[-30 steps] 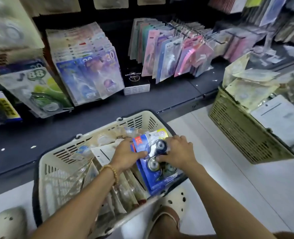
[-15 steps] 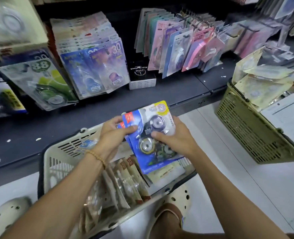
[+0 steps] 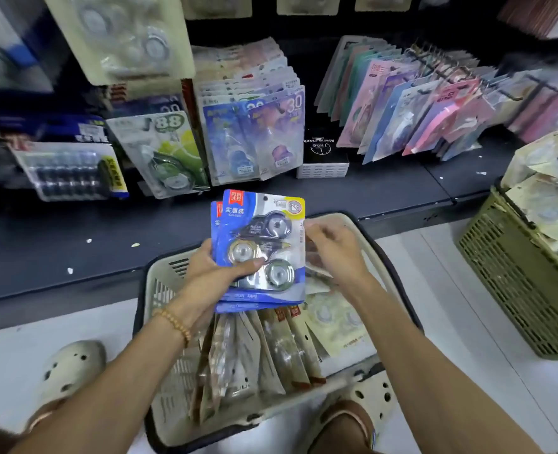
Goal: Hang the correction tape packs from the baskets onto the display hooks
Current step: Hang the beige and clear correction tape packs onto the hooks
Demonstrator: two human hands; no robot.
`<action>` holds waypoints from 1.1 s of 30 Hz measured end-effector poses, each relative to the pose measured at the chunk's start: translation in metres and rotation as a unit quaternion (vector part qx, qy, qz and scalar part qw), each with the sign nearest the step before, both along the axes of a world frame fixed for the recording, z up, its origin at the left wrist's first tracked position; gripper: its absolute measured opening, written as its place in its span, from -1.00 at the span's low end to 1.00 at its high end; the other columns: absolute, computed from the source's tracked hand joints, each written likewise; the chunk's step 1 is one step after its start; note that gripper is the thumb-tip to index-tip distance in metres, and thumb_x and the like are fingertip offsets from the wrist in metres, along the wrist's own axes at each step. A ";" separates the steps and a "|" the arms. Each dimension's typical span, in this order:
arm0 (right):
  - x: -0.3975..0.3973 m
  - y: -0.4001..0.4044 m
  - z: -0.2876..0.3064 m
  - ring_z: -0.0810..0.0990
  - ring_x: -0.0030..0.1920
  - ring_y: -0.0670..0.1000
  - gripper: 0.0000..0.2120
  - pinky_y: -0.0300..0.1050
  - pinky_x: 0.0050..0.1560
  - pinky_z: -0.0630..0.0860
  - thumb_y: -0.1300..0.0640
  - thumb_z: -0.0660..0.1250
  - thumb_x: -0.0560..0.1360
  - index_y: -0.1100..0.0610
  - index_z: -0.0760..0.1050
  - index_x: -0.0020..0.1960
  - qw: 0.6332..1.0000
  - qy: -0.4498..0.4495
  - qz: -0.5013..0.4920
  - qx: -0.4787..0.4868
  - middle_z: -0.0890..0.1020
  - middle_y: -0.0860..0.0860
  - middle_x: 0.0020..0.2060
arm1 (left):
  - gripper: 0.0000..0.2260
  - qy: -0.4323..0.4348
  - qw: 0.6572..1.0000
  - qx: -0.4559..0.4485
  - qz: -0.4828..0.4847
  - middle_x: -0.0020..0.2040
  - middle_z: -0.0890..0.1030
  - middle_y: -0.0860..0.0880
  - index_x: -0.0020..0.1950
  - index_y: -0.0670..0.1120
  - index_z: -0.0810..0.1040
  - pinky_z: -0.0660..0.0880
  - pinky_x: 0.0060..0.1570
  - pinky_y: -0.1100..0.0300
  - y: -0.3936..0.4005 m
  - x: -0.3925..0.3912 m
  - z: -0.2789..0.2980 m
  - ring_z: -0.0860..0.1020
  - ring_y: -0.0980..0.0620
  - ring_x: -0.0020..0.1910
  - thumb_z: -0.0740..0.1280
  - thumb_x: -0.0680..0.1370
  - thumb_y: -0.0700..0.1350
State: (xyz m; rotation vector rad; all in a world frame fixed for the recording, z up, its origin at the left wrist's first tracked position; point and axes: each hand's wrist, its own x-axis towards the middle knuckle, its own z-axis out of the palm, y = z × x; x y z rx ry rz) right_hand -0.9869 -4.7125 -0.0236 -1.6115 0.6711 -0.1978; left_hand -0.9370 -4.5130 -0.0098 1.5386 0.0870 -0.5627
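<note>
My left hand (image 3: 217, 273) grips a small stack of blue correction tape packs (image 3: 261, 247), thumb across the front pack, held upright above the cream basket (image 3: 398, 283). My right hand (image 3: 333, 247) sits just right of the packs with fingers loosely spread, apart from them and holding nothing. The basket holds several more packs (image 3: 271, 352) standing on edge. Display hooks (image 3: 441, 63) on the back wall carry rows of hanging packs (image 3: 264, 126).
An olive green basket (image 3: 513, 283) full of pale packs stands on the floor at the right. A dark shelf ledge (image 3: 385, 191) runs under the hooks, with a small black-and-white box (image 3: 323, 155) on it. My feet in cream clogs (image 3: 71, 371) flank the cream basket.
The blue packs rose out of the basket toward the shelf. My right hand let go of them and now only my left hand holds the stack.
</note>
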 end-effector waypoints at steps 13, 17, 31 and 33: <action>0.015 -0.023 -0.053 0.56 -0.11 0.05 -0.72 -0.10 -0.06 0.55 -0.05 0.35 0.59 0.07 0.44 0.20 0.784 0.281 0.267 -0.485 0.57 0.01 -0.06 | -0.64 -0.019 0.997 0.056 0.053 -0.09 0.75 -0.01 0.05 -0.08 0.60 0.64 -0.08 0.06 0.052 0.013 -0.013 0.73 -0.06 -0.09 0.60 0.34 -0.32; 0.019 -0.036 -0.040 0.62 -0.05 0.12 -0.81 -0.08 -0.07 0.54 -0.01 0.38 0.52 0.06 0.51 0.07 0.797 0.261 0.247 -0.486 0.65 0.04 -0.11 | -0.63 -0.026 0.997 0.058 0.048 -0.11 0.75 0.01 0.02 -0.07 0.60 0.66 -0.13 0.08 0.053 0.017 -0.016 0.73 -0.03 -0.12 0.61 0.32 -0.31; -0.017 -0.013 0.102 0.73 0.02 0.13 -0.63 0.06 -0.06 0.67 0.22 0.46 0.51 0.12 0.50 0.28 0.993 -0.058 0.091 0.057 0.72 0.10 0.08 | -0.51 -0.058 0.994 -0.006 0.087 -0.06 0.74 0.07 0.10 0.02 0.56 0.63 0.07 -0.05 0.051 -0.005 0.039 0.71 -0.03 -0.02 0.68 0.26 -0.09; -0.014 0.005 0.108 0.72 0.06 0.17 -0.62 0.20 0.09 0.64 0.17 0.49 0.49 0.11 0.50 0.27 0.993 -0.069 0.074 0.060 0.71 0.11 0.10 | -0.46 -0.058 0.993 -0.040 0.089 -0.04 0.74 0.02 0.10 0.00 0.56 0.64 0.05 -0.06 0.052 -0.011 0.056 0.71 -0.05 -0.04 0.65 0.20 0.05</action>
